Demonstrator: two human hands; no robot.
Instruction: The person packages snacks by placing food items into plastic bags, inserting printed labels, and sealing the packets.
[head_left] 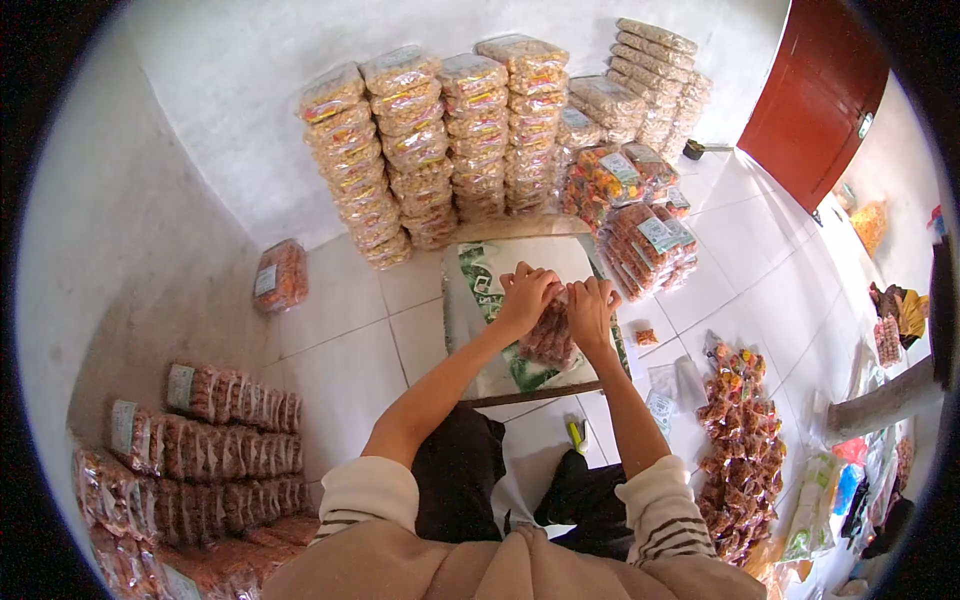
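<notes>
A clear plastic bag of reddish-brown snacks rests on a low table covered with a white and green printed sheet. My left hand pinches the bag's far end from the left, its fingers bent. Close beside it, my right hand grips the same end from the right with curled fingers. The gathered plastic is mostly hidden under the fingers, so whether the bag is sealed cannot be made out.
Tall stacks of bagged snacks stand against the back wall. Labelled packs lie beyond the table's right corner. More packs are piled at lower left, and a long heap of small packets at right. A yellow-green object lies near my feet.
</notes>
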